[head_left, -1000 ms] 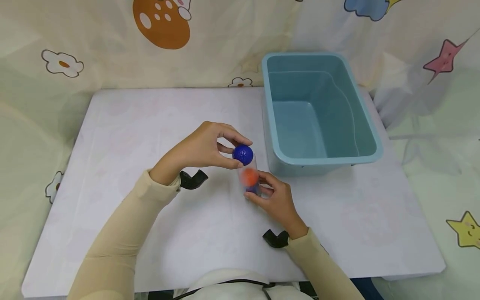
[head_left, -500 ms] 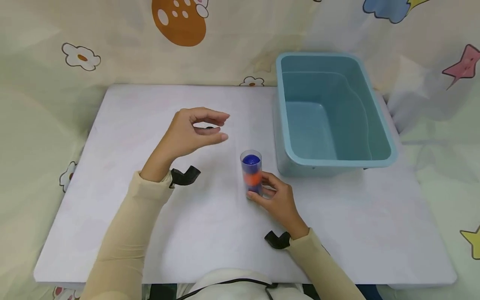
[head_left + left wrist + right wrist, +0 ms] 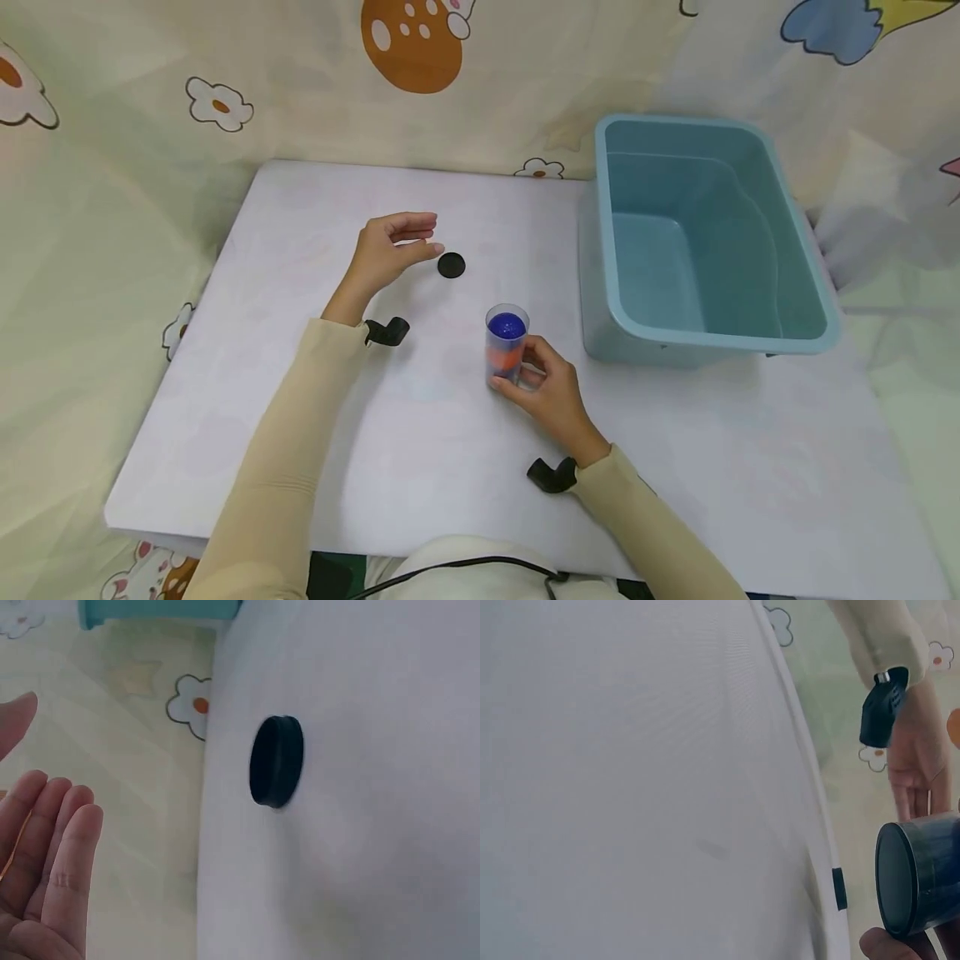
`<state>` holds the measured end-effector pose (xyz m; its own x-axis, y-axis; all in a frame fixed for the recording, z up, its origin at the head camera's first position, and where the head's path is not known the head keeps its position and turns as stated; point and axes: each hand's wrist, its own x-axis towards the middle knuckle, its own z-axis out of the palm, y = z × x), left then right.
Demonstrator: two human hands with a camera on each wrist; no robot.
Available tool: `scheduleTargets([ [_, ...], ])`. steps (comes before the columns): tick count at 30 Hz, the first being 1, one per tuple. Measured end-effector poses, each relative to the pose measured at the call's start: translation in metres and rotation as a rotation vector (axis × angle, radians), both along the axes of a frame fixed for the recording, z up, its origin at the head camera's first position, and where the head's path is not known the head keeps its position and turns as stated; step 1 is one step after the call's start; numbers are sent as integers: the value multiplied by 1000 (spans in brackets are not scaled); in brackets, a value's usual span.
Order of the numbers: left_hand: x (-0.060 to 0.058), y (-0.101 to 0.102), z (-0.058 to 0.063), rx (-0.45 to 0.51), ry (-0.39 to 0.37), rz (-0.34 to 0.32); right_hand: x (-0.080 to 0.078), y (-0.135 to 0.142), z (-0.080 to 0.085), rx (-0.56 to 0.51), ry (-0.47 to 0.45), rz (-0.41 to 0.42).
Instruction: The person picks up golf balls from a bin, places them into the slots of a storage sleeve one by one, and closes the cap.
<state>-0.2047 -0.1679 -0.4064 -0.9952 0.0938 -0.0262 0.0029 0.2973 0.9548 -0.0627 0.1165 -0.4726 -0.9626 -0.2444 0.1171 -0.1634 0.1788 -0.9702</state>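
A clear plastic tube (image 3: 507,342) stands upright in the head view, with a blue ball (image 3: 507,326) at its top and an orange ball (image 3: 503,358) lower down. My right hand (image 3: 552,398) grips the tube near its lower end, thumb in front. In the right wrist view the tube's dark base (image 3: 896,881) shows above the fingertips. A round black lid (image 3: 451,265) lies on the table to the tube's upper left, its raised rim showing in the left wrist view. My left hand (image 3: 384,254) hovers just left of the lid, fingers extended and holding nothing.
A light blue plastic tub (image 3: 615,283) stands at the back right of the white table (image 3: 420,467). A patterned curtain (image 3: 300,50) hangs behind the table. Each wrist carries a black curved mount (image 3: 387,332).
My left hand has let go of the blue ball, which now sits inside the tube, and has moved back toward the lid. My right hand still grips the tube. The head view has swung left.
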Motion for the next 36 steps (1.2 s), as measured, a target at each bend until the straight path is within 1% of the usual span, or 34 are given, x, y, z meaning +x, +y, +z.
scheduleTargets([
  [3,-12,0,-12,14,-22,-47,-2,-1,-1,-6,-2,2],
  [8,-26,0,-24,-5,-54,-125,-5,-3,-3,-11,-1,8],
  [11,-32,2,-29,-61,-81,-167,-5,-3,-4,-11,3,7],
  [15,-38,5,-35,-191,-102,-217,-6,-4,-5,-13,-2,10],
  [19,-42,9,-39,-298,-111,-246,-6,-4,-4,-15,-8,16],
  [22,-43,10,-41,-340,-123,-255,-7,-5,-3,-14,-10,21],
  [26,-44,10,-44,-373,-120,-257,-8,-7,-2,-17,-13,27],
  [32,-45,8,-49,-391,-72,-276,-9,-9,-2,-14,-19,29],
  [36,-44,7,-49,-404,-53,-280,-10,-10,-3,-21,-14,28],
])
